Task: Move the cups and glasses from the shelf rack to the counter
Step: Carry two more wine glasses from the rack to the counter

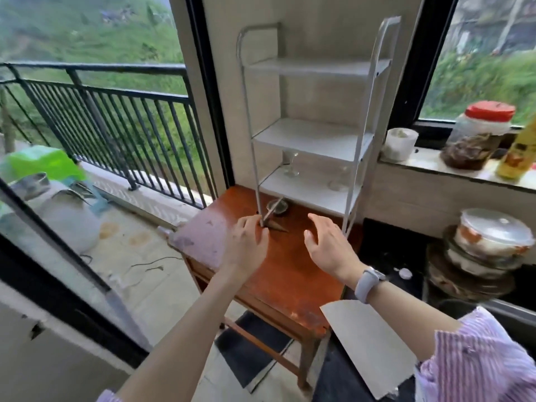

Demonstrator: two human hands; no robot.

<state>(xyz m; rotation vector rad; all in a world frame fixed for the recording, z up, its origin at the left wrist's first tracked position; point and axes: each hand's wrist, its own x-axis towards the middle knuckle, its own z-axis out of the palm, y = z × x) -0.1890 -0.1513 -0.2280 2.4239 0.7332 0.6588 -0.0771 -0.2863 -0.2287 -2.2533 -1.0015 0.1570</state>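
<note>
Glasses [291, 165] sit on the rack's [316, 134] bottom shelf, blurred. My left hand [246, 242] pinches the front leg, right hand [327, 245] spread wide, empty, over the wooden surface [290, 271]. I'd grip each low by the stem, lift clear of the frame

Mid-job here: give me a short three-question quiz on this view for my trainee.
1. True or false: the top tier of the shelf rack holds a glass.
2. Which tier holds the two clear glasses? A top, B middle, C bottom.
3. Fill in: the left hand is at the rack's front-left ____.

Key:
1. False; the top tier is bare.
2. C.
3. Leg; the fingers are at its foot on the wooden table, while the right hand hovers open, holding nothing.
</note>
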